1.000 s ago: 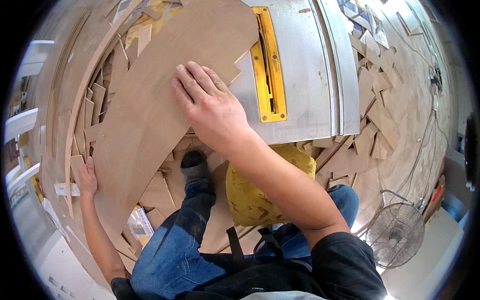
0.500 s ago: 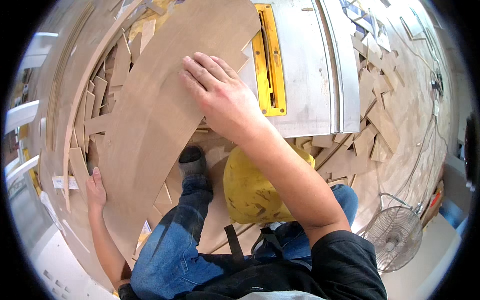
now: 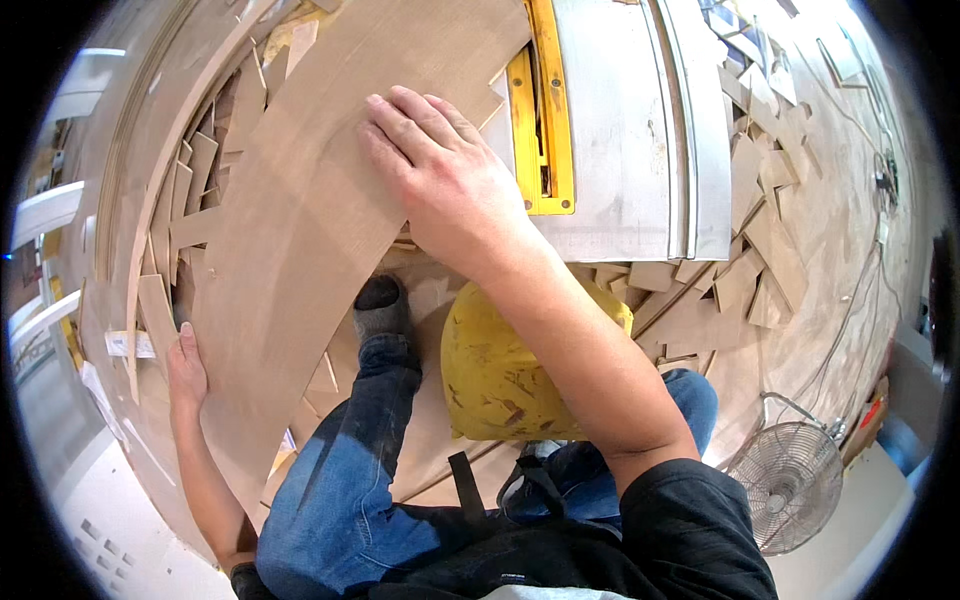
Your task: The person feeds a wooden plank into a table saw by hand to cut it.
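— "Entered brown panel [image 3: 300, 190]?"
— "Lay left of yellow insert [image 3: 563, 130], cut off above, beneath flattened right hand [image 3: 432, 168]."
— "Checked left hand [image 3: 187, 372], white slip [image 3: 130, 345]?"
— "Found fingers hidden, couldn't tell grip; couldn't read slip."

the head view looks steeply down from the left of two wide fisheye cameras worn side by side, upright and unmirrored, with the wearer's black short-sleeved shirt [image 3: 690, 520] along the lower edge. it sits near enough that the large flat brown wood-like board [image 3: 290, 200] spans from upper centre toward lower left, while the smooth grey metal surface [image 3: 620, 150] runs out at the upper edge. the lens also takes in the round wire-caged metal fan [image 3: 785, 490] at lower right, and its circular rim leaves the corners black.
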{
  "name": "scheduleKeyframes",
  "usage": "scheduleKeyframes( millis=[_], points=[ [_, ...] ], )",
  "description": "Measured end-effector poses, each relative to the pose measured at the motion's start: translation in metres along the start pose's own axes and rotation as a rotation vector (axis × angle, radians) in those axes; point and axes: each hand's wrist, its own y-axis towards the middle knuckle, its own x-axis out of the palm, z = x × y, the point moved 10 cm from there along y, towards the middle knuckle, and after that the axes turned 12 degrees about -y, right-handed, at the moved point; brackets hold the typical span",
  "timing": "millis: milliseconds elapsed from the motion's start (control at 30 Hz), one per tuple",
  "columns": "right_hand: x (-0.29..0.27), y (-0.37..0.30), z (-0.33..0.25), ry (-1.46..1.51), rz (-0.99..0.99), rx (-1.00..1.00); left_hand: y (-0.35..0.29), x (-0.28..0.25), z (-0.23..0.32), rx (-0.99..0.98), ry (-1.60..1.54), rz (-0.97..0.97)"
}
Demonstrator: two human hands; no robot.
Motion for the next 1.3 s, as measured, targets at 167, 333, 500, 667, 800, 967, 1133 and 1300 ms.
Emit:
scheduleKeyframes(
  millis=[167,333,500,667,800,967,1133,1300],
  points=[
    [0.002,0.000,-0.002,-0.007,-0.028,-0.003,0.013,-0.006,-0.008,0.058,0.092,0.010],
    [0.006,0.001,-0.006,-0.035,-0.045,0.025,0.027,-0.004,-0.029,0.020,0.075,-0.063],
    [0.007,0.000,-0.008,-0.021,-0.069,0.044,0.036,0.005,-0.021,0.025,0.100,-0.123],
    [0.005,0.002,-0.012,-0.070,-0.032,0.005,0.046,0.006,-0.026,0.025,0.035,-0.064],
    [0.011,0.009,-0.012,-0.118,-0.078,-0.022,0.065,0.010,-0.021,0.056,0.068,-0.112],
    [0.009,0.020,-0.004,-0.091,-0.059,-0.014,0.087,0.006,-0.025,0.086,0.084,-0.063],
    [0.009,0.018,-0.003,-0.085,-0.004,0.002,0.100,0.012,-0.013,0.104,0.041,-0.166],
    [0.009,0.018,-0.004,-0.096,0.003,0.004,0.107,0.009,-0.020,0.169,0.124,-0.102]
  ],
)
